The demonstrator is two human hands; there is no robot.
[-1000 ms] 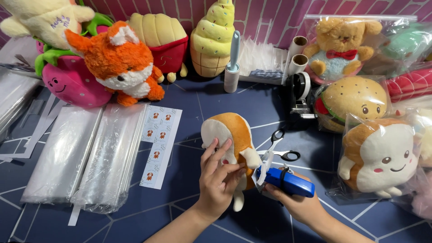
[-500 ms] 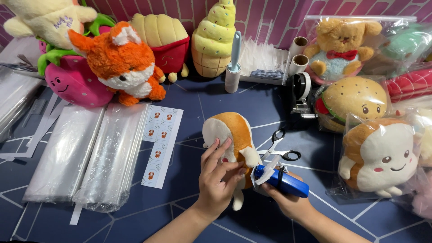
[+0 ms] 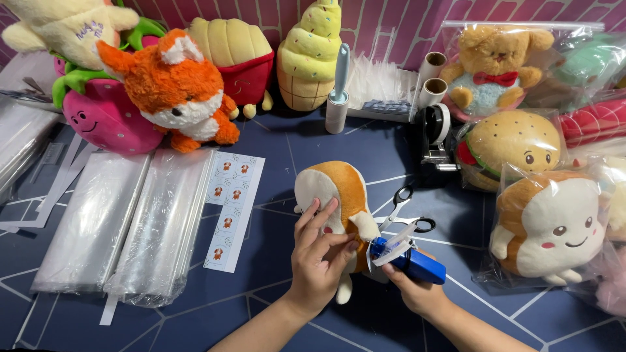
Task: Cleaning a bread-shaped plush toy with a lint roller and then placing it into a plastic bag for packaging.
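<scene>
Head view looks down on a dark blue table (image 3: 274, 137) where a bread-shaped plush toy (image 3: 336, 195), orange-brown with a cream face, lies near the middle. Its long axis runs from about 11 o'clock, where the rounded top points, down to about 5 o'clock, where a small cream foot sticks out.

Left hand (image 3: 319, 257) rests flat on the toy's lower half, fingers loosely spread and pointing toward 12 to 1 o'clock.

Right hand (image 3: 417, 290) comes in from 5 o'clock, fingers curled around a blue tagging gun (image 3: 407, 261) whose tip points toward 10 o'clock and sits against the toy's right edge.

Black-handled scissors (image 3: 404, 212) lie just beside the gun at 12 o'clock. A sticker sheet (image 3: 235, 208) lies at 9 o'clock from the toy, beside stacked clear bags (image 3: 124, 225).
</scene>
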